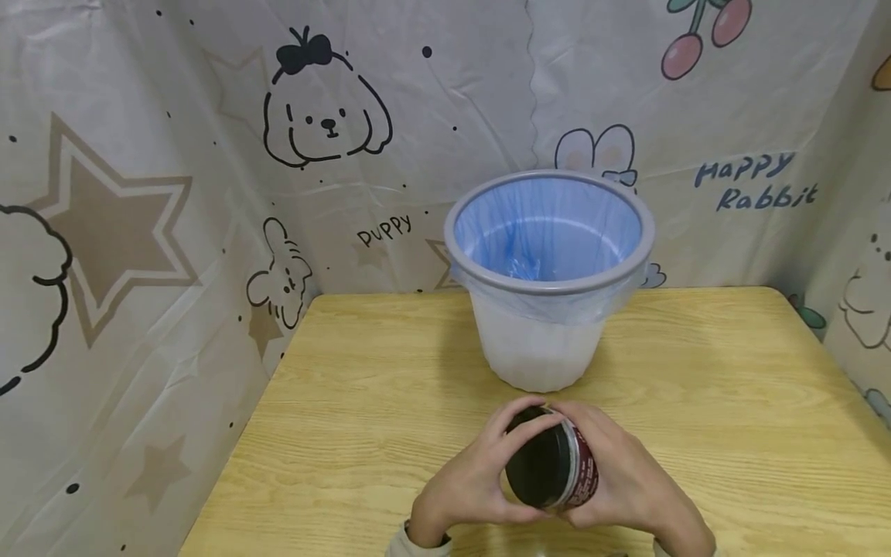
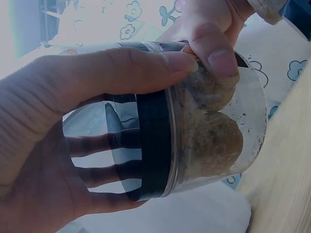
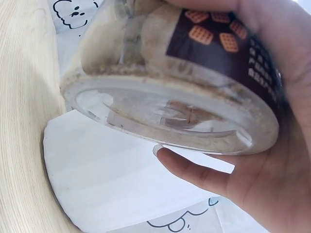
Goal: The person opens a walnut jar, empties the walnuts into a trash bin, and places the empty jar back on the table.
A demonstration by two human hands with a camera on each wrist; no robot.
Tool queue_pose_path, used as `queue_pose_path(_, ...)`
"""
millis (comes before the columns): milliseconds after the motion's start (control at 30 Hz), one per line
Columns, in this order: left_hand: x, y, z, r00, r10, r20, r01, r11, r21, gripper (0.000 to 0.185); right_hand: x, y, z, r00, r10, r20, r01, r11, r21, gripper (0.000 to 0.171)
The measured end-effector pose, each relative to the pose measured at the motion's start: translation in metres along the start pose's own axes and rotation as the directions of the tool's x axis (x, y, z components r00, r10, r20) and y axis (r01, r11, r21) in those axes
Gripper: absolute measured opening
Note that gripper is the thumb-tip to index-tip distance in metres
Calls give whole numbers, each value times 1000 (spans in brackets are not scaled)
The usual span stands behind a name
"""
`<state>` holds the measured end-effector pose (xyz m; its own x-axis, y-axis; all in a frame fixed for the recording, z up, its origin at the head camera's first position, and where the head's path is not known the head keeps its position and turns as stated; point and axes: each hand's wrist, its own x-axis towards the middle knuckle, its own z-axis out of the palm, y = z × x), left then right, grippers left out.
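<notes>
A clear plastic jar [image 2: 214,145] with a black lid [image 1: 537,468] lies tilted on its side between both hands, low in the head view. Its maroon label [image 3: 218,43] carries pictures of waffle-like biscuits. Round brown pieces, apparently biscuits, show through the wall in the left wrist view, and crumbs line the base. My left hand [image 1: 476,476] grips the lid, thumb on one side and fingers on the other. Around the jar's body curls my right hand [image 1: 629,480], its palm near the base. Parts of the fingers are hidden behind the jar.
Beyond the hands, a white bin [image 1: 543,348] with a grey rim and a blue-tinted bag liner [image 1: 578,224] stands on the wood-grain table [image 1: 362,402]. A cartoon-printed cloth [image 1: 390,93] hangs behind the table and along both sides.
</notes>
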<state>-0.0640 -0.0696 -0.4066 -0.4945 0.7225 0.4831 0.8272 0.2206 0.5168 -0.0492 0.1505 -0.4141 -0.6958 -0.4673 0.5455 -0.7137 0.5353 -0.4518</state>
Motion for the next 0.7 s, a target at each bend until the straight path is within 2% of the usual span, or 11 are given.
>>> queue_pose_path(100,0,-1,0,1000,16,-5,-16,1000,17,100,1,0,0,1000,4,18,-4,1000,7,106)
queue_pose_path(300,-1,-1,0,1000,24,-9,-23,999,36,99,0,-1,1,1000,-3,1,3,1000,16,107)
queue_pose_path(700,0,-1,-3,999,-11,-34,12,1000,20,100,1,-1,1,1000,-9,-10,8,1000,-28,106)
